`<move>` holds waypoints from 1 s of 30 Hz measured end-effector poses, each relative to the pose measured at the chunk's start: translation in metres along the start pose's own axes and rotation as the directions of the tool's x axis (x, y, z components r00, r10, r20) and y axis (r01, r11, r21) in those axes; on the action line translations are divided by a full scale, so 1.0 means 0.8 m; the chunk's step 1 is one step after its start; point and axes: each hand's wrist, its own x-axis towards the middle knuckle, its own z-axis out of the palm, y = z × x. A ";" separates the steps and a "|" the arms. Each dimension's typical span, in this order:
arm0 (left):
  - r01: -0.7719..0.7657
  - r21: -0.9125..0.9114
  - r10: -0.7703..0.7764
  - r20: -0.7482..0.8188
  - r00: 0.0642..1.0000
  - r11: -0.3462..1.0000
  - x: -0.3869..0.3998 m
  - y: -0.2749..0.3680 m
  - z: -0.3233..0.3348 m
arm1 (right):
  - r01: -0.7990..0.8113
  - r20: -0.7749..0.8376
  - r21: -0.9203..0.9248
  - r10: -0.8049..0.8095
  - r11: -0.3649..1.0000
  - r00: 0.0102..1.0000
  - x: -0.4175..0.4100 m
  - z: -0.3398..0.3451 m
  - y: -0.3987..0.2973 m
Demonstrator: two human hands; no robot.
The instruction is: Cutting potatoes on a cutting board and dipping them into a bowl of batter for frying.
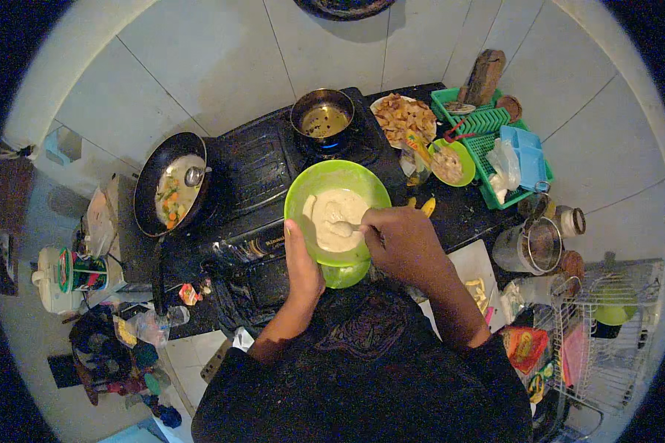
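My left hand (pixel 303 266) grips the near left rim of a lime-green bowl (pixel 338 169), the thumb lying on the rim. Inside the bowl is a thick, pale batter (pixel 332 213), with a slice-like piece (pixel 309 205) at its left side. A spoon (pixel 342 228) rests its head in the batter, and my right hand (pixel 399 238) is closed around the handle. Below the bowl, part of another green dish (pixel 346 275) shows. Beyond the bowl, a small pot of oil (pixel 324 119) with dark bits stands over a blue flame on the black gas stove (pixel 255 158).
Left stands a wok (pixel 144 188) of soup with vegetables and a ladle (pixel 194 176). To the right are a plate of fried pieces (pixel 402 116), a smaller green bowl (pixel 451 161), banana pieces (pixel 428 207), a green dish rack (pixel 479 160), jars and a strainer (pixel 542 246).
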 end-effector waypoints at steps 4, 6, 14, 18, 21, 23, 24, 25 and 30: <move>0.012 0.063 -0.010 -0.035 0.999 0.998 0.001 0.006 -0.002 | 0.023 -0.009 0.056 -0.022 0.998 1.000 0.006 0.009 0.006; 0.003 0.073 -0.002 -0.016 1.000 0.997 0.001 0.008 -0.001 | 0.054 -0.034 0.139 -0.050 0.989 0.998 0.008 0.014 0.009; -0.030 0.066 0.032 -0.035 0.999 0.997 0.000 0.007 -0.008 | -0.093 -0.021 0.379 0.109 0.921 0.994 0.009 0.013 0.018; -0.013 0.003 0.013 -0.047 0.999 1.000 0.002 0.000 -0.015 | -0.197 0.060 0.405 0.189 0.893 0.980 0.010 0.000 0.016; -0.038 0.015 0.039 -0.048 0.998 0.999 0.000 0.003 -0.013 | -0.193 0.041 0.450 0.195 0.872 0.980 0.011 0.013 0.030; -0.047 0.017 0.048 -0.048 0.998 0.999 0.001 0.002 -0.017 | -0.196 0.027 0.465 0.208 0.863 0.978 0.013 0.007 0.026; -0.052 0.022 0.052 -0.042 0.998 0.998 0.002 0.000 -0.020 | -0.205 0.010 0.482 0.228 0.852 0.974 0.013 0.004 0.025; -0.057 0.018 0.058 -0.044 0.997 0.998 0.004 -0.004 -0.024 | -0.199 0.010 0.479 0.222 0.855 0.975 0.014 0.003 0.024; -0.093 0.158 0.111 -0.108 0.988 0.983 0.001 -0.001 -0.029 | -0.206 0.018 0.528 0.231 0.824 0.973 0.023 -0.011 0.027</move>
